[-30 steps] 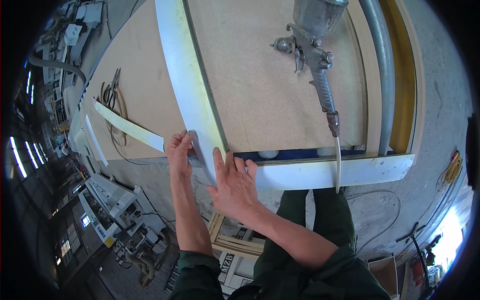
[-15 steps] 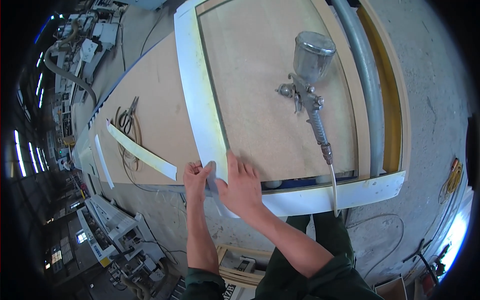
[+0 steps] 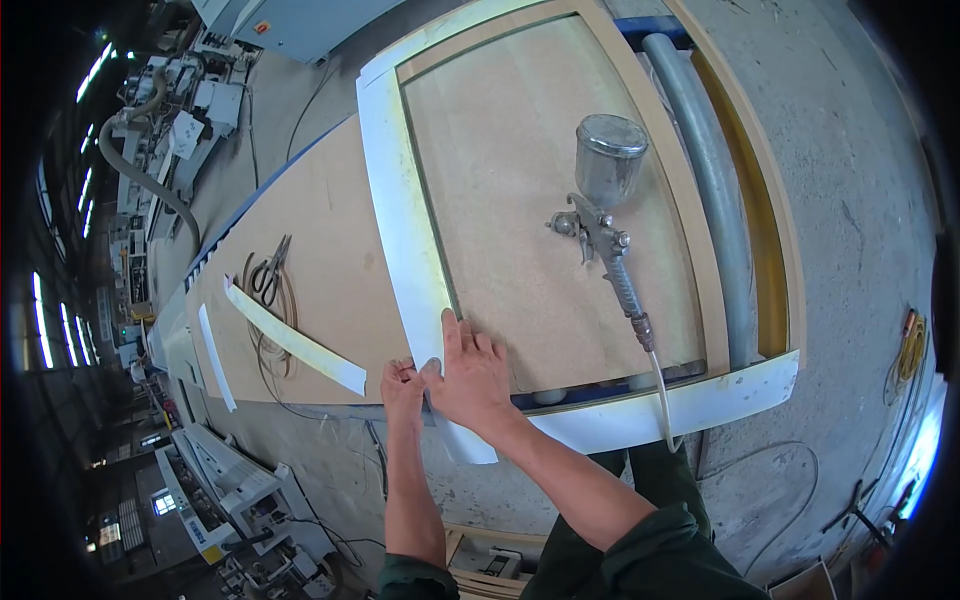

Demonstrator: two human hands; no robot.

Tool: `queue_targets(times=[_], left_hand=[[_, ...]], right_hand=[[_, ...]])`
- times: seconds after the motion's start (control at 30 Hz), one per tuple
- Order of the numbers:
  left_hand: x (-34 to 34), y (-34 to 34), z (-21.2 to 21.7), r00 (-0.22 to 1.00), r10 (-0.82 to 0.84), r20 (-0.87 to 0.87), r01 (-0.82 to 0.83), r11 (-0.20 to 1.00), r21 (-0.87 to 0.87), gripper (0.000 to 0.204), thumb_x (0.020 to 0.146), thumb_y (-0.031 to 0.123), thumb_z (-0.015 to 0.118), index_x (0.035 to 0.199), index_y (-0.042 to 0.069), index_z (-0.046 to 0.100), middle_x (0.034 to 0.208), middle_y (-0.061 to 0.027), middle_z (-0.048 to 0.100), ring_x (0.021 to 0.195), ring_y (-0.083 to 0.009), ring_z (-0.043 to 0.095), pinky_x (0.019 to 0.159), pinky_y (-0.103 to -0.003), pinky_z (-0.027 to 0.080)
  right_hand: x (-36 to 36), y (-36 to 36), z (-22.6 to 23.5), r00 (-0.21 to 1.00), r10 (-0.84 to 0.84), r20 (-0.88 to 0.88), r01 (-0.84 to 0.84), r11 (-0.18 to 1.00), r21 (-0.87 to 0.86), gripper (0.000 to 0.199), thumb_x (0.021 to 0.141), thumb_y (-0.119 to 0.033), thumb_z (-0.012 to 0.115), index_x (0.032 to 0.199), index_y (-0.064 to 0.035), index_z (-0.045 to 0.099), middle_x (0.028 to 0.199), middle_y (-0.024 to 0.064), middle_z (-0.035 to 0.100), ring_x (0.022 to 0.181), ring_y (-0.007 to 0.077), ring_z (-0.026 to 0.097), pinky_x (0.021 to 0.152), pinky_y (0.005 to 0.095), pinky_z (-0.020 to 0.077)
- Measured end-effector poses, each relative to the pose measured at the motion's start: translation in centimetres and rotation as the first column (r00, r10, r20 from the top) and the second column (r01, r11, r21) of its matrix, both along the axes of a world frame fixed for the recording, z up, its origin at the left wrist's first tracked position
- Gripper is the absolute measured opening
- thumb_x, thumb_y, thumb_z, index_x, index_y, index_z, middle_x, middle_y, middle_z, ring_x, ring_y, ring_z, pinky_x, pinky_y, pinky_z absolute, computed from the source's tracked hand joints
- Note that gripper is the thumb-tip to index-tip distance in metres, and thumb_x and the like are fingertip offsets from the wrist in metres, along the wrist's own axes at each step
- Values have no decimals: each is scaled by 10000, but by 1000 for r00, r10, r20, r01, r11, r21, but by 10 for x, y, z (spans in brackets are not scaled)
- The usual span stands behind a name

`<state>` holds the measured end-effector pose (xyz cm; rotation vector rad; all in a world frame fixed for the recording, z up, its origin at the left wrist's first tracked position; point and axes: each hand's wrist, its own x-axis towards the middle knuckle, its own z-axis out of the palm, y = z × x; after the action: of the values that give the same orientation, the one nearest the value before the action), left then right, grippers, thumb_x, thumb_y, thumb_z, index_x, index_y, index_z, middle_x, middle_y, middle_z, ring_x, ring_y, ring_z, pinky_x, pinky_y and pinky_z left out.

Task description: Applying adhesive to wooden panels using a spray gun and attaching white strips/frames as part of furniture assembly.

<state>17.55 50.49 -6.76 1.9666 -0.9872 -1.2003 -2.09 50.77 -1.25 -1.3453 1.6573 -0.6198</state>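
My left hand [image 3: 403, 389] is closed, its fingertips pinched at the outer edge of a long white strip [image 3: 397, 190]. My right hand [image 3: 472, 378] lies across the strip and the frame's inner edge near the close corner, fingers extended and thumb toward the left hand. The strip runs along the left side of a wooden frame [image 3: 640, 95] and has yellowish smears along its inner edge. Its lower end hangs past the corner, below my hands. Another white strip [image 3: 600, 418] covers the near side of the frame. What the left fingertips touch is partly hidden.
A metal spray gun [image 3: 612, 240] with a cup lies on the panel inside the frame, its hose [image 3: 662, 400] trailing over the near edge. Scissors [image 3: 268, 272], a loose yellowish strip [image 3: 295, 338] and a short white strip [image 3: 216, 358] lie at left. Rollers [image 3: 705, 190] stand at right.
My view has shifted, showing more of the frame's far end. My right hand has moved slightly up the strip's edge with the thumb drawn closer to the left hand.
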Motion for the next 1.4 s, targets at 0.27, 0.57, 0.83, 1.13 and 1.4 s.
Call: queue_targets(times=[0.27, 0.57, 0.83, 1.13, 1.4], left_hand=[[1, 0, 2, 1000, 11, 9, -11, 998, 69, 392, 772, 90, 896, 972, 103, 559, 762, 72, 526, 683, -39, 465, 651, -208, 379], [3, 2, 1, 999, -7, 38, 6, 1000, 20, 411, 756, 75, 903, 954, 109, 545, 764, 62, 540, 694, -52, 488, 681, -215, 414], [-8, 3, 7, 1000, 6, -7, -6, 999, 39, 449, 751, 163, 933, 1009, 96, 572, 808, 49, 566, 730, -64, 512, 700, -218, 413], [-11, 2, 8, 1000, 18, -14, -17, 999, 44, 445, 745, 206, 949, 973, 100, 581, 809, 67, 542, 718, -54, 473, 685, -217, 384], [-10, 0, 11, 1000, 26, -16, -25, 998, 56, 420, 762, 190, 934, 963, 106, 574, 790, 69, 529, 709, -47, 465, 679, -213, 389]], right_hand=[[-12, -3, -1, 989, 133, -60, -134, 991, -27, 825, 867, -291, 681, 1531, 27, 309, 1355, 280, 539, 1167, 345, 557, 952, 474, 405], [-17, -29, -10, 997, 58, 54, -57, 998, -14, 844, 869, -294, 706, 1541, 16, 298, 1484, 244, 474, 1333, 342, 494, 1081, 490, 404], [-20, -31, -7, 996, 72, 53, -71, 997, -27, 865, 823, -282, 734, 1539, -4, 337, 1583, 219, 389, 1338, 326, 465, 1084, 488, 370], [-24, -33, -6, 978, 204, -30, -205, 978, -33, 856, 856, -315, 679, 1580, -45, 309, 1576, 219, 366, 1312, 335, 469, 1060, 492, 387], [-20, -30, -11, 979, 177, -97, -187, 976, -108, 810, 853, -265, 689, 1538, 4, 350, 1527, 256, 407, 1234, 347, 511, 996, 477, 430]])
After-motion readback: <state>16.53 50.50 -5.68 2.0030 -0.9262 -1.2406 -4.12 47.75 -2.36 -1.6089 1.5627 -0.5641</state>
